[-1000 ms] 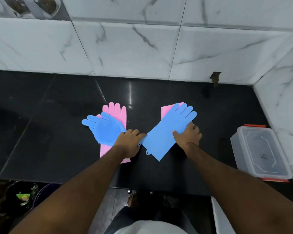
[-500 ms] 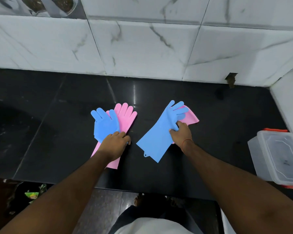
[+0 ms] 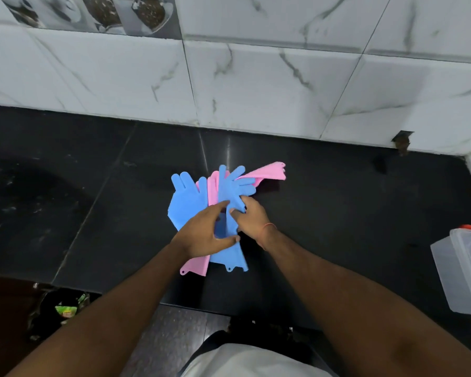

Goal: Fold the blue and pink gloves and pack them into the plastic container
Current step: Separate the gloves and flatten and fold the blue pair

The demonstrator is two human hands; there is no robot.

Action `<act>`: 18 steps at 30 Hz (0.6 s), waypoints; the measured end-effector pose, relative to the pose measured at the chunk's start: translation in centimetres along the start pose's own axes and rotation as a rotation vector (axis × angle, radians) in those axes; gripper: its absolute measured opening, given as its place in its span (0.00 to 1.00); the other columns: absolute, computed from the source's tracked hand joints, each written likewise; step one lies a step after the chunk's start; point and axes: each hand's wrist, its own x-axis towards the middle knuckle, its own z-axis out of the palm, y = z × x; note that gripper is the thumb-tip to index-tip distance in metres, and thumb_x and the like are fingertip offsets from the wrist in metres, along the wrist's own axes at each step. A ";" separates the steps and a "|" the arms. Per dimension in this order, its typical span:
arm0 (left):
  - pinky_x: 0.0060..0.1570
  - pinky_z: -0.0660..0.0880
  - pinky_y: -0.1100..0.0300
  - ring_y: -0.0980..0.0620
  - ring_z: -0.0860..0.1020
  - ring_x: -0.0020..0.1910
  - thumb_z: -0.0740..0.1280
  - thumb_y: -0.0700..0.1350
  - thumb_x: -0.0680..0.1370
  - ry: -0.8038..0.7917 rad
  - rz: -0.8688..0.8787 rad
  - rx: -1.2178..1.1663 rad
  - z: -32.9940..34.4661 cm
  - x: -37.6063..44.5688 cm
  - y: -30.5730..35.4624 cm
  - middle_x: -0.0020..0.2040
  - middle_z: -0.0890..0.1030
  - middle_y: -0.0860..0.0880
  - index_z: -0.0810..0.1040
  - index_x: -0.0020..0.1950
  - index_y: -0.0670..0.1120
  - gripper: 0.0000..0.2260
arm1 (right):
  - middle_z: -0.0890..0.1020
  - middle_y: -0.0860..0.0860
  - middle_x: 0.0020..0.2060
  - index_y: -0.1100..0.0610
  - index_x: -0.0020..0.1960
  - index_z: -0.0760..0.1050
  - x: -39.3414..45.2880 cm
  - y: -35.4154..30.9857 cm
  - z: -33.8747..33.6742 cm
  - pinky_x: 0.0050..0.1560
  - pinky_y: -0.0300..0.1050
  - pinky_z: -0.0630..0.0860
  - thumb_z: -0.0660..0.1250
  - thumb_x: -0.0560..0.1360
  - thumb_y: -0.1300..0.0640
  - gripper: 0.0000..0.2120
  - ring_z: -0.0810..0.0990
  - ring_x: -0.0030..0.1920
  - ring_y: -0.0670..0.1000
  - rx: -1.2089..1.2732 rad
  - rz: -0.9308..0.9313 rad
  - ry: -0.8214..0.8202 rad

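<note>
Black counter point(image 3: 337, 213), gloves point(image 3: 226, 191) mid-slab

Under the hands lie two bright blue gloves point(image 3: 186, 200) and two soft pink gloves point(image 3: 269, 171). The counter point(image 3: 93, 200) around the hands is glossy black. Beyond the hands the wall tiles point(image 3: 256, 85) are white with grey marble veins. To the right of the right hand, the container point(image 3: 462, 270) is clear with a red edge.

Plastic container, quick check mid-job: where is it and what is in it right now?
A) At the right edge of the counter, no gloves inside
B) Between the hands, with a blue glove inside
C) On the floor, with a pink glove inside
A: the plastic container sits at the counter's right edge, while the blue gloves and pink gloves lie piled mid-counter under both hands.
</note>
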 end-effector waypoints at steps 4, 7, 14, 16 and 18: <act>0.51 0.76 0.74 0.65 0.82 0.55 0.80 0.54 0.74 0.168 -0.103 -0.272 0.3 0.6 0.6 0.59 0.82 0.64 0.73 0.72 0.55 0.29 | 0.87 0.48 0.59 0.52 0.69 0.80 0.0 -2.3 0.6 0.65 0.54 0.82 0.70 0.81 0.57 0.17 0.85 0.61 0.51 0.104 -0.029 -0.192; 0.37 0.72 0.73 0.66 0.82 0.41 0.76 0.49 0.81 0.335 -0.234 -0.390 0.1 0.9 0.7 0.44 0.84 0.58 0.79 0.52 0.55 0.06 | 0.86 0.47 0.62 0.52 0.73 0.78 -0.5 -3.1 -0.4 0.70 0.53 0.79 0.71 0.82 0.54 0.19 0.84 0.64 0.52 0.039 -0.053 -0.192; 0.38 0.74 0.63 0.56 0.75 0.35 0.72 0.45 0.85 0.624 -0.213 -0.620 -2.2 0.5 1.5 0.37 0.83 0.46 0.87 0.46 0.42 0.10 | 0.84 0.48 0.62 0.54 0.71 0.79 -2.2 -2.7 -3.7 0.70 0.57 0.78 0.67 0.84 0.56 0.16 0.82 0.62 0.51 0.041 -0.066 -0.045; 0.35 0.72 0.66 0.59 0.72 0.33 0.71 0.46 0.85 0.667 -0.178 -0.709 -2.9 0.3 2.6 0.34 0.78 0.50 0.84 0.42 0.43 0.13 | 0.83 0.47 0.63 0.52 0.71 0.79 -2.8 -2.6 -4.1 0.70 0.58 0.78 0.67 0.85 0.54 0.16 0.81 0.63 0.50 0.047 -0.066 -0.058; 0.39 0.73 0.64 0.59 0.73 0.36 0.69 0.49 0.84 0.666 -0.150 -0.785 -3.4 0.0 4.0 0.36 0.76 0.54 0.81 0.40 0.45 0.14 | 0.82 0.45 0.63 0.50 0.72 0.78 -3.3 -2.5 -4.3 0.69 0.59 0.78 0.67 0.84 0.52 0.17 0.80 0.64 0.50 0.086 -0.056 -0.080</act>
